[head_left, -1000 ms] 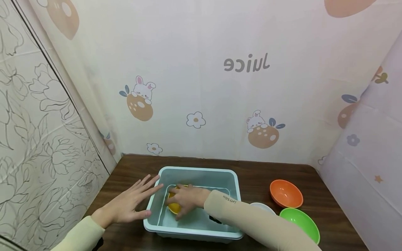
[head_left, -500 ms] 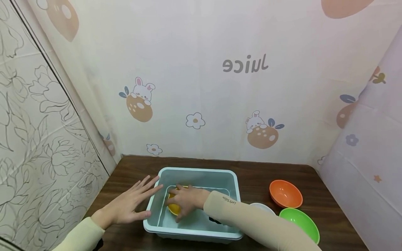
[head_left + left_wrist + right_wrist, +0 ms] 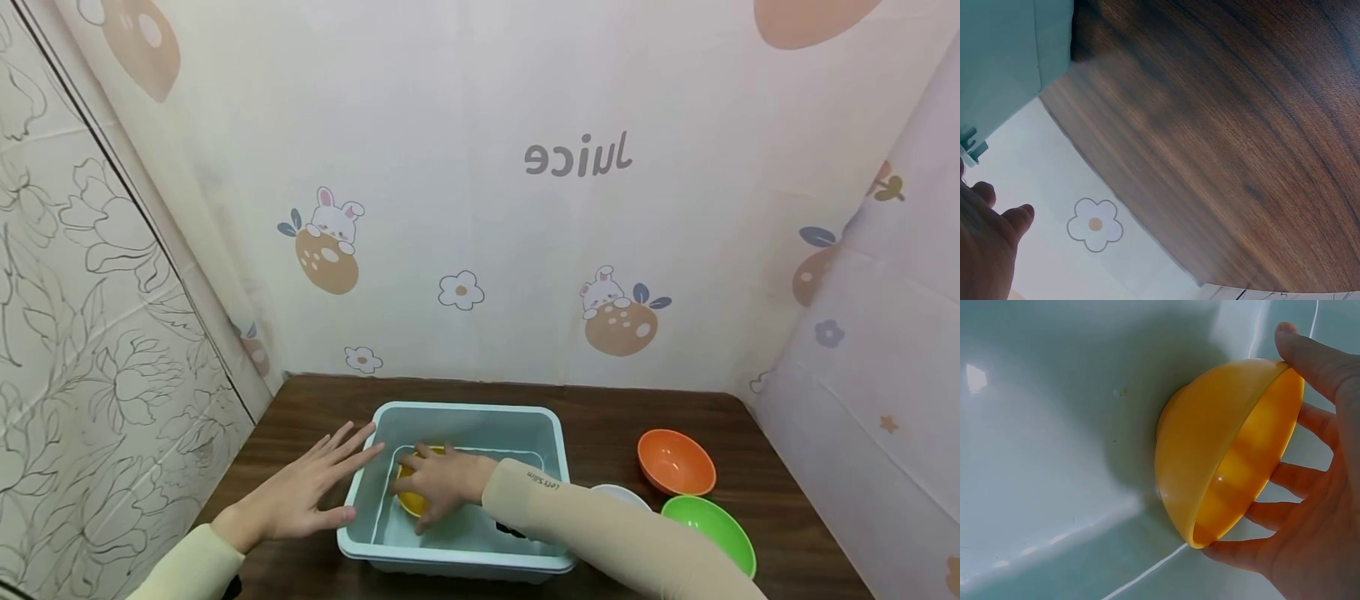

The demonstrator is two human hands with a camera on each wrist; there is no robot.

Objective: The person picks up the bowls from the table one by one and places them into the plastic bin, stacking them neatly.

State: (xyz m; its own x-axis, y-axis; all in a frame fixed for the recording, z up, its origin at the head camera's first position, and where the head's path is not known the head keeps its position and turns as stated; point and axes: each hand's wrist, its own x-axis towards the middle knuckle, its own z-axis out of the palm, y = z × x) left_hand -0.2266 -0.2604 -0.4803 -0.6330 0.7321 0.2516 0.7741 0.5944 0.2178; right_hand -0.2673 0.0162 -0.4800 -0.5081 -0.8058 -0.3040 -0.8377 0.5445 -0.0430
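A small yellow bowl [image 3: 1210, 431] sits inside a light blue plastic bin [image 3: 468, 554], toward the bin's left side. My right hand [image 3: 450, 482] reaches down into the bin and holds the bowl from above, its thumb and fingers spread around the rim. In the right wrist view the thumb [image 3: 1316, 362] lies at one side of the rim and the fingertips along the rest. The bowl's inside faces the palm. My left hand [image 3: 303, 487] is held with fingers spread at the bin's left wall, its fingertips right by the rim.
An orange bowl [image 3: 677, 462] and a green bowl [image 3: 712, 529] stand on the dark wooden table [image 3: 607, 417] right of the bin. A white bowl [image 3: 622, 496] is partly hidden behind my right forearm. Patterned curtains [image 3: 480, 208] close off the back and sides.
The head view has shifted a little, so everything appears slightly farther left. Both hands, the yellow bowl and the bin keep their places relative to each other.
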